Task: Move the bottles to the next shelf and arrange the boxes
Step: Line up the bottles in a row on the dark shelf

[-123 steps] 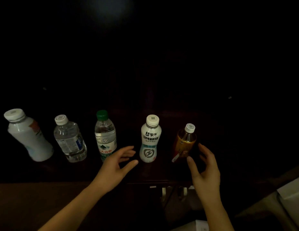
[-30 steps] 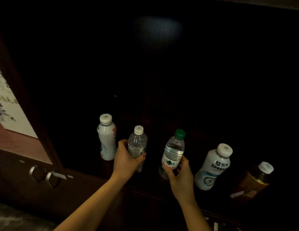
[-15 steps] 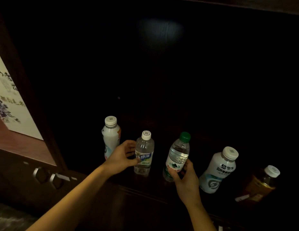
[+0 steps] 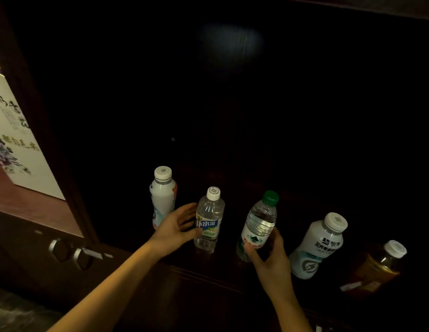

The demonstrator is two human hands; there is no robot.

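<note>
Five bottles stand in a row on a dark shelf (image 4: 208,269). From the left: a white bottle (image 4: 162,197), a clear white-capped bottle (image 4: 208,224), a clear green-capped bottle (image 4: 259,226), a white bottle with dark print (image 4: 316,248) and an amber bottle (image 4: 378,267). My left hand (image 4: 175,230) is spread against the left side of the clear white-capped bottle, its thumb touching the label. My right hand (image 4: 271,257) grips the lower part of the green-capped bottle, thumb in front, fingers behind.
A light box with a flower picture and writing (image 4: 14,144) stands on a reddish shelf (image 4: 33,212) to the left, behind a dark upright post (image 4: 65,164). Metal ring handles (image 4: 69,255) hang below it. The shelf's back is dark.
A second ago my left hand gripped the white-capped bottle; the bottle's label now faces front and the fingers have loosened. My right hand stays on the green-capped bottle.
</note>
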